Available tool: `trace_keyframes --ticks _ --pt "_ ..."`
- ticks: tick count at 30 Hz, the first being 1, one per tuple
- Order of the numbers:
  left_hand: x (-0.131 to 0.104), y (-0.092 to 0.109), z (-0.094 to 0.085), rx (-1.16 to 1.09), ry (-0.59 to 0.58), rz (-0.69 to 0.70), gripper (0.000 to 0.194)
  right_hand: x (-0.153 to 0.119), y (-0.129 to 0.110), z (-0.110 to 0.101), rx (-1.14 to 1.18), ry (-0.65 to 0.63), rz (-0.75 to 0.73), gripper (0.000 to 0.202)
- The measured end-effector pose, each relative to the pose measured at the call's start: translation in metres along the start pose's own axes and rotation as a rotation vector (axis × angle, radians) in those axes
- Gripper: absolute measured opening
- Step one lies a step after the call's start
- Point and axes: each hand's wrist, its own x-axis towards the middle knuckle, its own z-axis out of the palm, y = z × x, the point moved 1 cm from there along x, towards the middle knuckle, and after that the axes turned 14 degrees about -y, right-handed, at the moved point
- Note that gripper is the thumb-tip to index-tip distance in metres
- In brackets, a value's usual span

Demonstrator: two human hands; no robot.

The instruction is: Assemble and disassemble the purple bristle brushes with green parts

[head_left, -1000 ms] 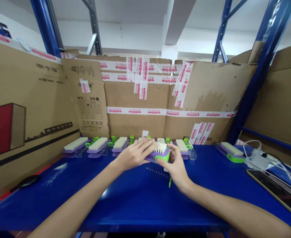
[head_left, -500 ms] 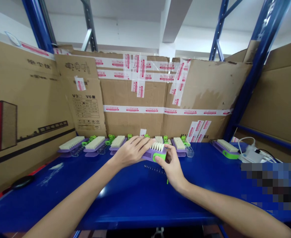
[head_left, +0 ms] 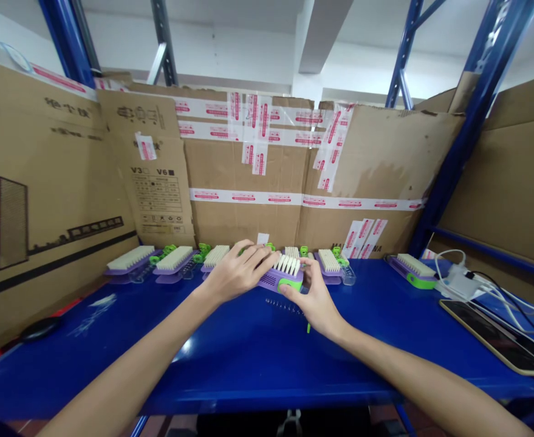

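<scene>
Between my two hands is a purple and green brush [head_left: 271,279] with pale bristles facing up, held above the blue table. My left hand [head_left: 239,270] lies over its left end, fingers bent across the bristles and hiding part of it. At the other end my right hand [head_left: 314,297] grips the green part, thumb in front and fingers behind. Below the brush a thin coil spring [head_left: 285,305] lies on the table, and a small green piece [head_left: 308,328] shows beside my right wrist.
Along the back stand several similar brushes [head_left: 173,260] with green clips and clear parts. One brush [head_left: 412,270] sits at the right, near a white charger [head_left: 460,280] with cables. A phone [head_left: 494,334] lies at the right edge. Cardboard walls [head_left: 248,170] enclose the blue table [head_left: 230,358].
The brush has tilted slightly and shifted a little up and left with my hands. My left fingers have lifted and curled more over the bristles. My right hand keeps its grip.
</scene>
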Motion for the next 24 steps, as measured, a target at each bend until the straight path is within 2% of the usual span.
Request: trace_keyframes --ticks 6,14,20,24 --pt "0.000 0.008 0.000 0.027 -0.007 -0.021 0.035 -0.003 0.007 -0.001 -0.078 0.027 0.010 0.072" --pt "0.001 0.020 0.001 -0.030 0.027 -0.081 0.035 -0.004 -0.002 -0.002 0.049 0.047 0.006 0.068" --pt "0.000 0.029 0.002 -0.048 -0.002 -0.114 0.044 -0.007 0.000 -0.001 -0.044 0.060 0.045 0.075" --pt "-0.001 0.031 0.002 -0.070 0.017 -0.099 0.039 -0.009 -0.006 0.000 -0.053 0.050 0.030 0.075"
